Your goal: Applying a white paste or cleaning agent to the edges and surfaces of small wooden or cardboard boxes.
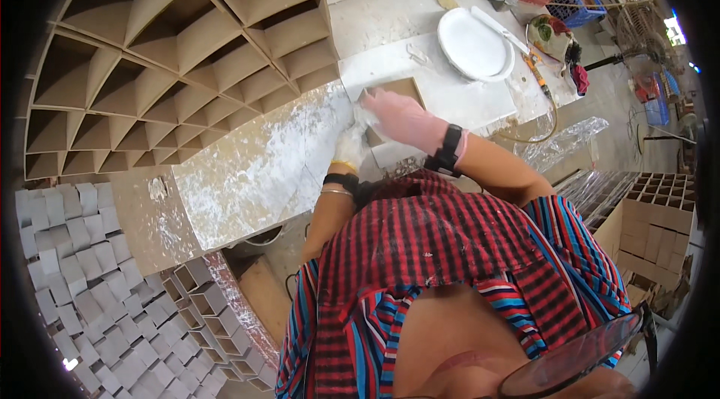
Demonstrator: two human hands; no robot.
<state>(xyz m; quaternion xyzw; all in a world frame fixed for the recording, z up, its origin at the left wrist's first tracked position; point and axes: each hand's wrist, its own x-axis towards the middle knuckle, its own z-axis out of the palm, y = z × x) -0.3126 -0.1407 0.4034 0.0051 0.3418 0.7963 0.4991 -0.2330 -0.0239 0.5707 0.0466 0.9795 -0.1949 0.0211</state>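
A small open box of brown fibreboard (409, 88) rests on the white-smeared worktable in front of me. My right hand (401, 118), in a pink glove, reaches across it. Its fingers are bent together at the box's left side, and what they pinch is hidden. My left hand (351, 145), in a pale glove smeared with white, grips the near left side of the same box. The palms and glove cover part of the box walls.
Stacked brown compartment boxes (187, 61) rise at the left. A round white tray (474, 43) with a flat white stick (499, 28) across its rim lies to the right, near an orange-handled tool with a hose (536, 73). Many pale boxes (112, 279) fill the lower left.
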